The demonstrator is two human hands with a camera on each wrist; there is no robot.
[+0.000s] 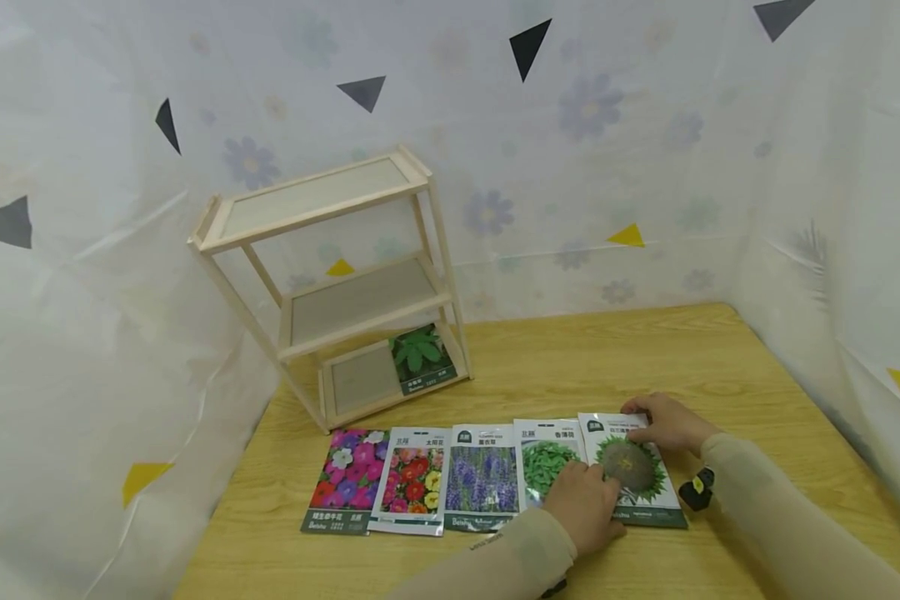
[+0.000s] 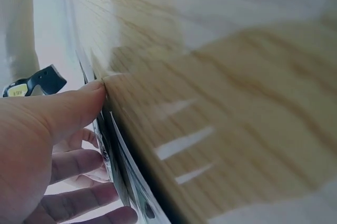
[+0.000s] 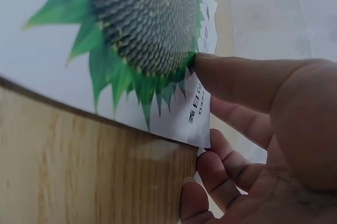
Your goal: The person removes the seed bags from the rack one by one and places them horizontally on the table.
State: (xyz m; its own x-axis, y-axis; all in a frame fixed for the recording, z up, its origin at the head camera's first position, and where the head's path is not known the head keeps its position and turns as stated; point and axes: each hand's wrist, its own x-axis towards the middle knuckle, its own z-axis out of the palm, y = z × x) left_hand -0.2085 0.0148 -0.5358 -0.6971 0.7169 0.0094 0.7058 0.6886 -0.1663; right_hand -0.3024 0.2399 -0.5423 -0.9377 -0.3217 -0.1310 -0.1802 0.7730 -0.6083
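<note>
A seed packet with a sunflower head (image 1: pixel 630 467) lies at the right end of a row on the wooden table. My right hand (image 1: pixel 671 423) is at its upper right edge; in the right wrist view the thumb (image 3: pixel 231 79) lies on the packet's face (image 3: pixel 142 34), and the fingers curl past its edge. My left hand (image 1: pixel 587 504) rests at its lower left, over the border with the mint packet (image 1: pixel 546 462). In the left wrist view its thumb (image 2: pixel 79 103) touches near the packets' edge, with the other fingers extended. What lies under the left palm is hidden.
Left of these lie a lavender packet (image 1: pixel 482 475), a packet with red and yellow flowers (image 1: pixel 412 487) and a pink-purple flower packet (image 1: pixel 351 471). Behind them stands a three-tier wooden rack (image 1: pixel 367 308); a green-leaf packet (image 1: pixel 422 358) is on its bottom shelf.
</note>
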